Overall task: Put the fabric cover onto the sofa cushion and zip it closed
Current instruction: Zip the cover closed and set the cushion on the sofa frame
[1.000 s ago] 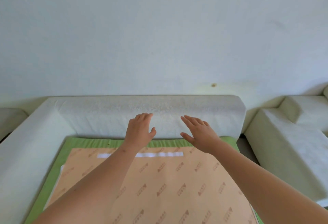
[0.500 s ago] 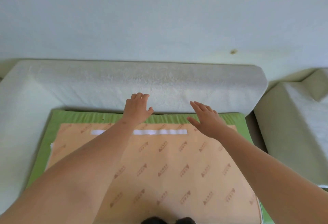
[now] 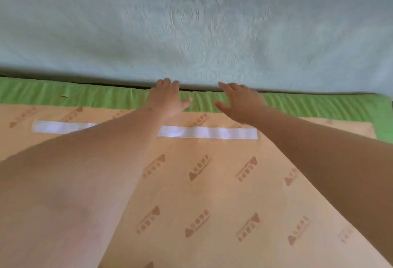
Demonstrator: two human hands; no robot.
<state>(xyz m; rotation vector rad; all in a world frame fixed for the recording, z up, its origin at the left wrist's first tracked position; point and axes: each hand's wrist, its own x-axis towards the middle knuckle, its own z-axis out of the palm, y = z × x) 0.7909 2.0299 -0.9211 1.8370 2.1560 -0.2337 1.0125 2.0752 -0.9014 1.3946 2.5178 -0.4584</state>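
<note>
A pale grey textured back cushion (image 3: 191, 23) fills the top of the head view, standing against the sofa's back. Below it lies a green cushion edge (image 3: 85, 95) with a ribbed fabric border. An orange patterned sheet (image 3: 212, 182) with a white strip (image 3: 208, 132) covers the seat. My left hand (image 3: 165, 99) and my right hand (image 3: 240, 102) reach forward side by side, fingers straight, their tips at the dark gap where the grey cushion meets the green edge. Neither hand holds anything.
The grey cushion spans the full width of the view. The green border runs from the left edge to the right, turning down at the far right (image 3: 382, 123). My forearms cover part of the orange sheet.
The view has come much closer and tilted down. Both hands have moved forward from above the orange sheet to the foot of the grey cushion.
</note>
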